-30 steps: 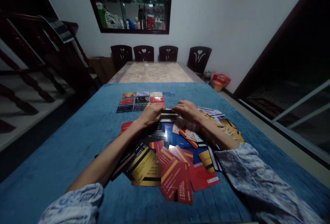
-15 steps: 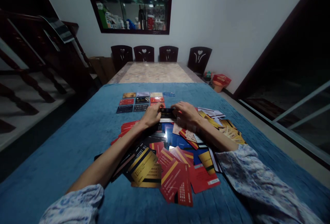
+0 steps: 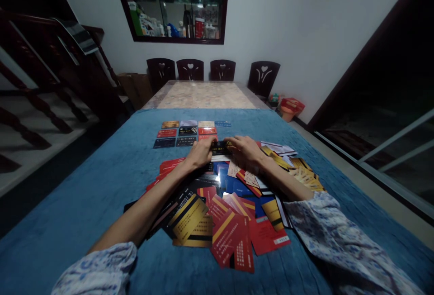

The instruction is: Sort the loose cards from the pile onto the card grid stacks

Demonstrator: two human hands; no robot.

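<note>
Between both hands, a black card (image 3: 221,148) with gold print is held by its short sides, its face tilted toward me. My left hand (image 3: 201,152) grips the left end, fingers curled. My right hand (image 3: 247,149) pinches the right end. A pale edge shows under the card; whether other cards are stacked with it I cannot tell. Just beyond my left hand lie rows of cards, among them a black card (image 3: 186,141) and a red card (image 3: 207,130). Below my hands spreads a loose pile with red cards (image 3: 233,240), gold cards (image 3: 190,220) and blue cards (image 3: 239,188).
A blue cloth (image 3: 84,186) covers the near part of the table, with the marbled tabletop (image 3: 206,94) bare beyond it. More gold cards (image 3: 303,173) lie to the right. Dark chairs (image 3: 223,69) stand at the far end, below a glass-shelved cabinet (image 3: 176,1).
The black card has tilted slightly between my hands, so its gold print shows more clearly. Both hands stay almost in the same place, and the camera view has shifted slightly.
</note>
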